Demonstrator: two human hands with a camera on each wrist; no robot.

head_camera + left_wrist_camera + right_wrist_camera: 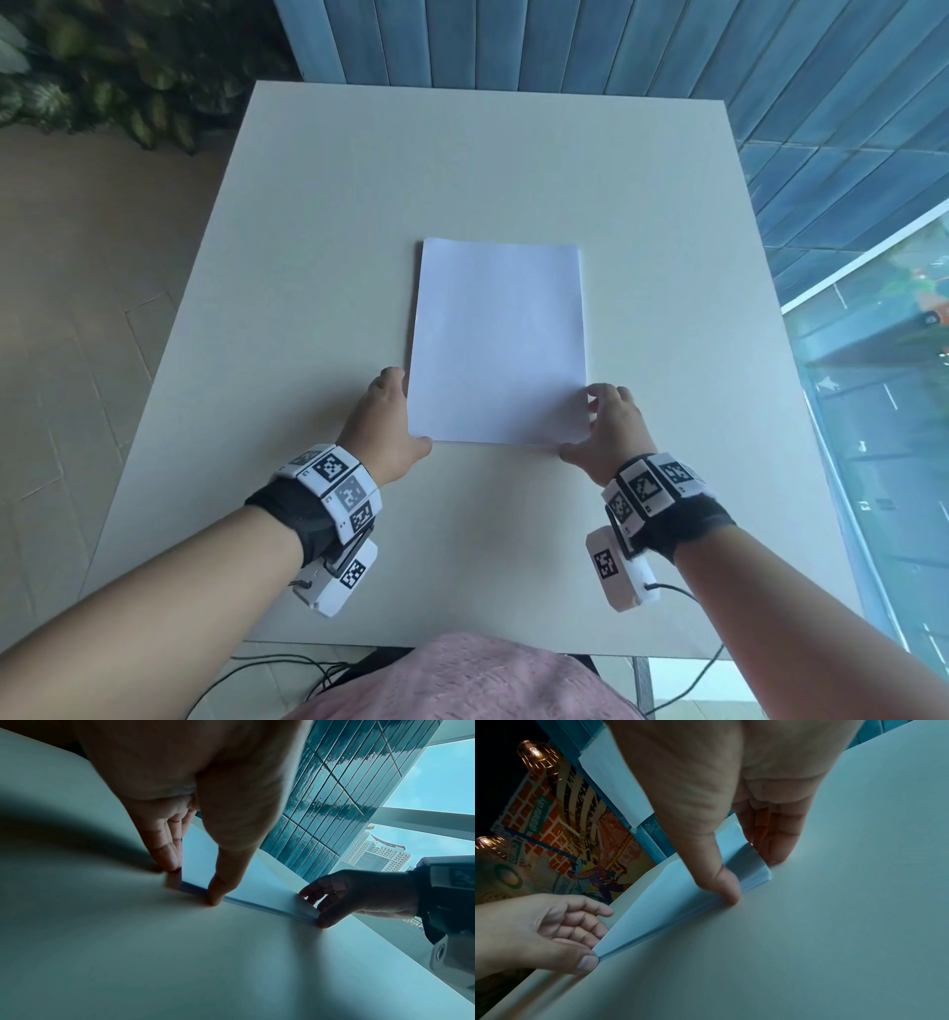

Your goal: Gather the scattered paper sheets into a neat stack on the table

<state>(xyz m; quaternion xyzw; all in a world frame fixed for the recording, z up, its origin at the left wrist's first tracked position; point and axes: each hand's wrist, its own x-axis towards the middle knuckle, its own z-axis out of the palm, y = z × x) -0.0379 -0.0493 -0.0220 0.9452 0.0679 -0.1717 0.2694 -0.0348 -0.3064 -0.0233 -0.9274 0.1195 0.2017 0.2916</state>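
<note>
Cool daylight enters from the window [873,411] at the right of the head view, leaving the table [359,205] evenly lit with only soft shadows. Straight edges bow toward the frame borders. Both wrist views are dimmer and blue-tinted, with the palms at the top blurred. In the left wrist view the right hand [359,896] is backlit, nearly a silhouette; a broad shadow darkens the left side.

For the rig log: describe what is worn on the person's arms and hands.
Both forearms are bare, without sleeves. Each wrist carries a black fabric wrap ringed with white square blocks printed with black-and-white coded markers. Under each wrist hangs a white camera box with its own marker and a thin black cable. The left hand and right hand wear no gloves.
</note>
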